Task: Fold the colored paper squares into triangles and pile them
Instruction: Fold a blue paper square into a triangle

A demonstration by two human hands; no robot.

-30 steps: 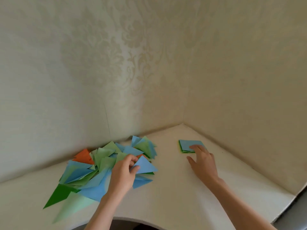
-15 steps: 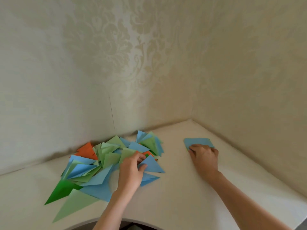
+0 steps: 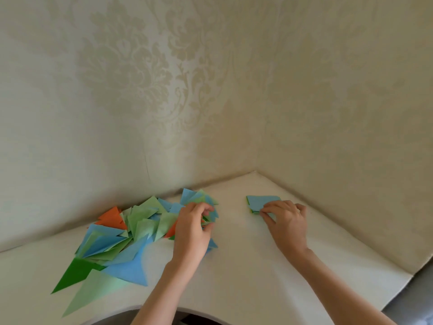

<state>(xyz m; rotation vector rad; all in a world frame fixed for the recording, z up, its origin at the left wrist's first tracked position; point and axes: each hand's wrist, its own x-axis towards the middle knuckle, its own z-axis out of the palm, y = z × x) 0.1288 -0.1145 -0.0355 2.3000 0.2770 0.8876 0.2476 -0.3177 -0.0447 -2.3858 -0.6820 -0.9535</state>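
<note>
From the head view I look down at a white corner tabletop (image 3: 234,277) set against cream wallpaper with a pale damask pattern (image 3: 152,78).

On the left part of the tabletop I see a loose pile of folded paper triangles (image 3: 131,233) in blue, light green, dark green and orange. It spreads from near the back wall toward the front edge. An orange triangle (image 3: 111,218) sits at the back of the pile, a dark green triangle (image 3: 72,274) points out at the front left, and a large pale green triangle (image 3: 93,289) lies flat nearest the front edge.

The left hand (image 3: 193,228) rests over the right end of that pile. Its fingers are curled down into the papers and the thumb closes toward them; I cannot tell whether it actually grips a triangle or only touches the heap.

Well apart to the right, near the corner, lies a small flat stack of paper squares with a light blue sheet on top (image 3: 260,202) and a green edge showing beneath it. The right hand (image 3: 285,221) is on the near right part of this stack, fingers bent, fingertips (image 3: 263,211) pressing at the top sheet's edge. I cannot tell whether it pinches the sheet or just rests on it.
</note>
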